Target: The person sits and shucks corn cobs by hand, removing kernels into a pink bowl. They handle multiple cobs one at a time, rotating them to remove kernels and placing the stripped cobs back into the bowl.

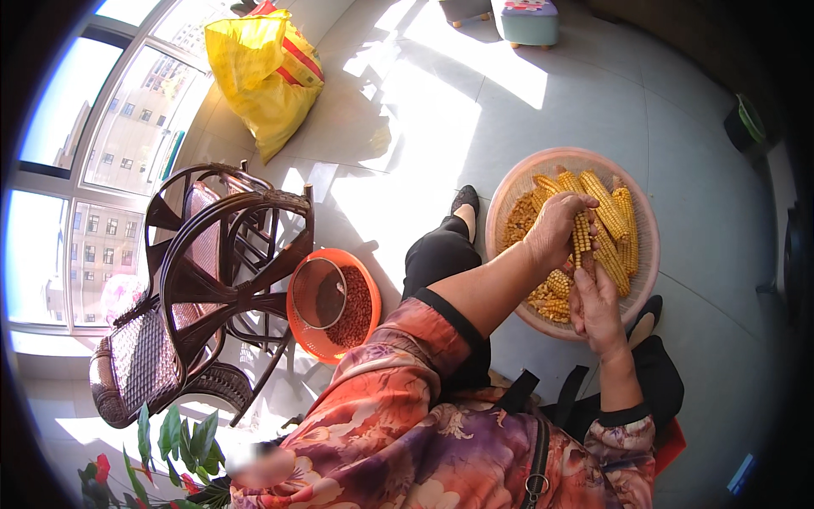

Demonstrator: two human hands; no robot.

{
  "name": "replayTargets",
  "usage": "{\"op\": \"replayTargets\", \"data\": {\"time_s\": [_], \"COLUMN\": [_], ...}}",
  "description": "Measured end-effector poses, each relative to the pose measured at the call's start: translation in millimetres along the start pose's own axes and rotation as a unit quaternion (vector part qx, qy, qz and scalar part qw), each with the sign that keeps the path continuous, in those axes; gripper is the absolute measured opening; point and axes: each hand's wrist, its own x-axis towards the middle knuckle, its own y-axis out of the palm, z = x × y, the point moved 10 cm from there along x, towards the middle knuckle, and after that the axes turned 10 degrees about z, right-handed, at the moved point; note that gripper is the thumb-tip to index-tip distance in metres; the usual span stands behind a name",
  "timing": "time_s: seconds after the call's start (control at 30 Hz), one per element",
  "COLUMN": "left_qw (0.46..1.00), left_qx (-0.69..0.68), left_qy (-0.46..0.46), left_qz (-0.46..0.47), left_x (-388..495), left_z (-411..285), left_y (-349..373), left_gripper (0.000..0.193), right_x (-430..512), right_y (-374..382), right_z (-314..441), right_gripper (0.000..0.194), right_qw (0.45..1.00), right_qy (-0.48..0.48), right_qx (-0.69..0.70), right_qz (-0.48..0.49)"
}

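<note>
Over a round pink plastic basket [650, 254], both of my hands hold one corn cob [581, 238] partly bare of kernels. My left hand [559, 226] wraps the cob's upper part, its fingers curled over the yellow kernels. Lower down, my right hand [596, 305] grips the cob's reddish bare end with the thumb along it. Several whole dried corn cobs [604, 207] lie in the basket's far and right part. Loose corn kernels [518, 219] gather at its left side, and more corn lies below my left forearm, partly hidden.
An orange basket [375, 299] of dark red beans or nuts [356, 308], with a round sieve [320, 292] in it, stands beside a dark rattan chair [241, 292]. Farther off are a yellow bag [270, 89] and a small stool [526, 25]. A leafy plant [191, 439] is at lower left.
</note>
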Motion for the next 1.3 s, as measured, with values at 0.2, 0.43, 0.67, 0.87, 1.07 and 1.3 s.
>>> {"op": "replayTargets", "data": {"time_s": [0.2, 0.43, 0.67, 0.87, 1.07, 1.3], "left_qw": [0.994, 0.979, 0.950, 0.886, 0.888, 0.887], "left_qx": [0.100, 0.174, 0.279, 0.390, 0.399, 0.394], "left_qy": [-0.005, 0.050, 0.106, 0.214, 0.182, 0.188], "left_qz": [-0.054, -0.094, -0.092, -0.131, -0.138, -0.150], "left_x": [1.9, 0.5, 0.3, 7.4, 9.9, -0.7], "left_z": [1.2, 4.7, 24.2, 19.5, 22.3, 12.2], "left_y": [-4.5, -15.4, -14.9, -14.3, -16.5, -24.7], "left_gripper": [0.013, 0.032, 0.065, 0.059, 0.050, 0.040], "right_x": [0.7, 8.6, 7.6, 7.3, 5.7, 0.5], "right_y": [-2.1, -13.1, -9.9, -9.1, -14.8, 0.2], "right_z": [-5.2, -10.3, -8.9, -11.0, -27.1, -14.4], "right_gripper": [0.031, 0.027, 0.044, 0.052, 0.043, 0.043], "right_qw": [0.995, 0.976, 0.993, 0.996, 0.992, 0.980], "right_qy": [-0.048, -0.076, -0.041, -0.029, -0.001, 0.070], "right_qx": [-0.080, -0.185, -0.052, 0.023, 0.112, 0.170], "right_qz": [-0.044, -0.088, -0.102, -0.085, -0.064, -0.078]}}
